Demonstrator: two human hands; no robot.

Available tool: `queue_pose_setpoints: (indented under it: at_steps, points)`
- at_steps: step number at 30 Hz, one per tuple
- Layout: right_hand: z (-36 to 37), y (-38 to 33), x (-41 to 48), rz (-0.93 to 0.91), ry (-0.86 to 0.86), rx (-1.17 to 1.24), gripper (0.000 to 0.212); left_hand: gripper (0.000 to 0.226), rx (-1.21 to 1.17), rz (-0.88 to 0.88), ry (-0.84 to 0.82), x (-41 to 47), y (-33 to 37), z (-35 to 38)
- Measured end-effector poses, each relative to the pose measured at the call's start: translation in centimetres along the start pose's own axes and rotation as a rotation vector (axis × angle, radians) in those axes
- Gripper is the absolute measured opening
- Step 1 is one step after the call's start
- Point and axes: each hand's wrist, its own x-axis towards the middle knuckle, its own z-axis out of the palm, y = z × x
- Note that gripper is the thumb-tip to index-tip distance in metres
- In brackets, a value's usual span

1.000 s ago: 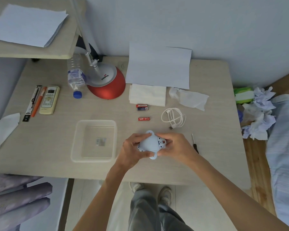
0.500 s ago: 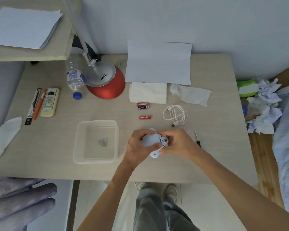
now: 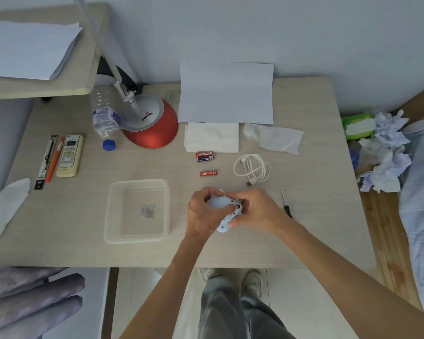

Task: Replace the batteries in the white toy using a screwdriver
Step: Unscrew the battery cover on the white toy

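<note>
Two hands hold the white toy [image 3: 220,203] just above the table [image 3: 84,228], in the middle of its front half. The left hand [image 3: 201,214] curls its fingers round the toy's left side. The right hand [image 3: 257,211] grips the right side, its fingertips bent in by a small red mark on the toy. A clear tray [image 3: 137,239] sits just left of the left hand, with a narrow strip of tabletop between them. The screwdriver [image 3: 286,204] lies just beside the right wrist, pointing away from the person, and a wider band of tabletop runs from it to the right edge. One battery [image 3: 208,173] lies a little behind the toy, and two more [image 3: 205,157] lie side by side further back. A coiled white cable [image 3: 252,168] sits to their right. A stretch of tabletop separates the hands from the front edge, and both forearms cross that edge. A lamp [image 3: 152,128], paper and tissues line the back edge.
</note>
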Motion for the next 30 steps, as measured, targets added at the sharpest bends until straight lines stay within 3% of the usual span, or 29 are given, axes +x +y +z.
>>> queue_pose_setpoints:
  at_steps: [3, 9, 15, 30]
  points:
    - [0.1, 0.1, 0.2, 0.001, -0.001, -0.013, 0.064, 0.047, 0.034, -0.016, -0.001, -0.1, 0.6, 0.3]
    - [0.2, 0.3, 0.1, 0.001, 0.01, -0.009, 0.063, 0.062, 0.058, -0.01, -0.005, -0.3, 1.1, 0.5]
    - [0.2, 0.4, 0.1, 0.009, 0.02, -0.014, 0.063, 0.041, 0.065, 0.044, 0.006, -0.2, 0.2, 0.0]
    - [0.1, 0.2, -0.3, 0.026, 0.021, 0.023, 0.062, 0.041, -0.039, 0.174, 0.011, -0.7, -0.9, -0.3]
